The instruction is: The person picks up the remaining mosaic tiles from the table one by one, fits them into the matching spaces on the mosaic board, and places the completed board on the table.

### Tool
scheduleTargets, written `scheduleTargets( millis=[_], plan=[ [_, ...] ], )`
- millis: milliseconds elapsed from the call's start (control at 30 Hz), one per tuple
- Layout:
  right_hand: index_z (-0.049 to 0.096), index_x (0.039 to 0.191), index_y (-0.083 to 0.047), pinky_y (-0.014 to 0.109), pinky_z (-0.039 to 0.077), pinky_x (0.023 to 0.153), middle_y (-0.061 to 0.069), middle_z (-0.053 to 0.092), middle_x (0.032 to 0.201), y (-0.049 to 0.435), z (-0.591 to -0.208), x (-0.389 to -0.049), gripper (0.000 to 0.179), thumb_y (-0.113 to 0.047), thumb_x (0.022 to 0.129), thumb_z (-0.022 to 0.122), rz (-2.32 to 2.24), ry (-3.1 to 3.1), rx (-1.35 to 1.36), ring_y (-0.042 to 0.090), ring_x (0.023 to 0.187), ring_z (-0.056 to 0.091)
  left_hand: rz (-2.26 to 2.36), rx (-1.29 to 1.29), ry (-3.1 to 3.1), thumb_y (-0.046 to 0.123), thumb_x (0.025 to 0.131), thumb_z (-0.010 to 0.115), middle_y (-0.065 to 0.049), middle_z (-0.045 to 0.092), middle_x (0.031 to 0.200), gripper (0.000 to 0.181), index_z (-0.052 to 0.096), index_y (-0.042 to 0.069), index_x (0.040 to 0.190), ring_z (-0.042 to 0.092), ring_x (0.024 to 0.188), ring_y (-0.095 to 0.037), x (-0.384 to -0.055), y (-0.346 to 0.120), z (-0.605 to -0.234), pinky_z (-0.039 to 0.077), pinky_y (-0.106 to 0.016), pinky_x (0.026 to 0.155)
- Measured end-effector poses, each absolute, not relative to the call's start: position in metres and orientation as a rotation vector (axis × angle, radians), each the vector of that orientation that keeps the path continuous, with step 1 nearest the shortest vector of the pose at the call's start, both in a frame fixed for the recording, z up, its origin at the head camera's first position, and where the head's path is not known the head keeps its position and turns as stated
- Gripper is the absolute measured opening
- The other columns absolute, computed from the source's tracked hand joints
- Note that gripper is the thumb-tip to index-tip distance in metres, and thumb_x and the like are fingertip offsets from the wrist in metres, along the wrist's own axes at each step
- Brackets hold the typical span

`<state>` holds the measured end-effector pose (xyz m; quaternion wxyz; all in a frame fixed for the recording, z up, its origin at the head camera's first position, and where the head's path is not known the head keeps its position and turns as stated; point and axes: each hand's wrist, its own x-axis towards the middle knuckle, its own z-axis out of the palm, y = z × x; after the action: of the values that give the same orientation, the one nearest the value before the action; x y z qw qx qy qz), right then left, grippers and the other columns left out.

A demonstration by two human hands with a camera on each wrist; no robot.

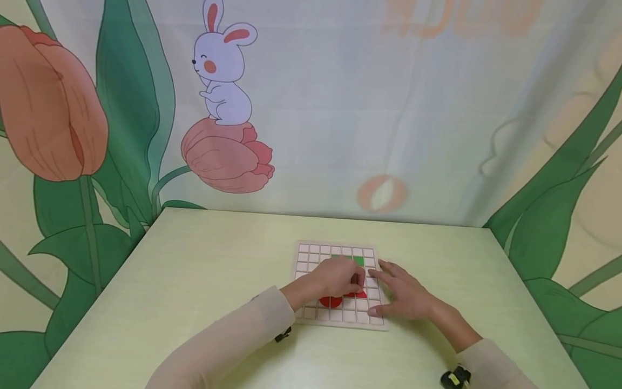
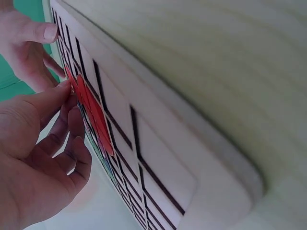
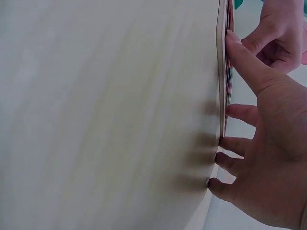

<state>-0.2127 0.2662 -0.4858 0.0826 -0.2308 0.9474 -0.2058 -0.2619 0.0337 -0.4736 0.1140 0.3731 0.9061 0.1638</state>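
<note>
A square light-wood board [image 1: 340, 325] with a grid of small cells lies on the table. Red tiles [image 1: 331, 302] sit in its lower middle cells, and green tiles [image 1: 358, 261] show near its top. Over the middle of the board my left hand [image 1: 335, 278] bends down, thumb and index finger pinching at the end of the red row [image 2: 96, 117]. The left hand hides part of the grid. My right hand [image 1: 407, 292] rests along the board's right side, fingers spread, with the thumb [image 3: 237, 45] on the board and other fingertips at its edge and on the table.
The pale yellow-green table [image 1: 204, 270] extends around the board. Behind it hangs a cloth backdrop [image 1: 320, 108] printed with tulips and a rabbit. Dark wrist devices [image 1: 455, 377] are at both sleeves.
</note>
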Motion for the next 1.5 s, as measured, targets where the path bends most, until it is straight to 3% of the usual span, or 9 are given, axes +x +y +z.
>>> scheduleTargets(
  millis=[600, 1067, 1500],
  plan=[
    [0.046, 0.159, -0.008, 0.071, 0.028, 0.117, 0.026, 0.027, 0.17, 0.266, -0.487, -0.212, 0.099, -0.062, 0.085, 0.083, -0.619, 2.827, -0.706, 0.05, 0.154, 0.025, 0.477, 1.123, 2.718, 0.032, 0.097, 0.08, 0.015, 0.064, 0.085, 0.011, 0.073, 0.024, 0.094, 0.058, 0.077, -0.003, -0.257, 0.025, -0.469, 0.051, -0.024, 0.07],
    [0.045, 0.16, -0.011, 0.07, 0.029, 0.118, 0.024, 0.026, 0.17, 0.263, -0.485, -0.213, 0.1, -0.062, 0.083, 0.084, -0.566, 2.836, -0.648, 0.05, 0.155, 0.024, 0.603, 0.947, 2.754, 0.03, 0.095, 0.082, 0.011, 0.062, 0.092, 0.013, 0.073, 0.023, 0.102, 0.059, 0.086, -0.01, -0.27, -0.051, -0.45, 0.052, -0.025, 0.076],
    [0.044, 0.162, -0.014, 0.07, 0.03, 0.118, 0.021, 0.023, 0.172, 0.264, -0.489, -0.214, 0.101, -0.062, 0.082, 0.084, -0.559, 2.829, -0.625, 0.047, 0.156, 0.022, 0.681, 0.873, 2.632, 0.027, 0.091, 0.087, 0.007, 0.063, 0.094, 0.025, 0.074, 0.013, 0.108, 0.059, 0.089, -0.014, -0.261, -0.115, -0.454, 0.053, -0.03, 0.08]
  ],
)
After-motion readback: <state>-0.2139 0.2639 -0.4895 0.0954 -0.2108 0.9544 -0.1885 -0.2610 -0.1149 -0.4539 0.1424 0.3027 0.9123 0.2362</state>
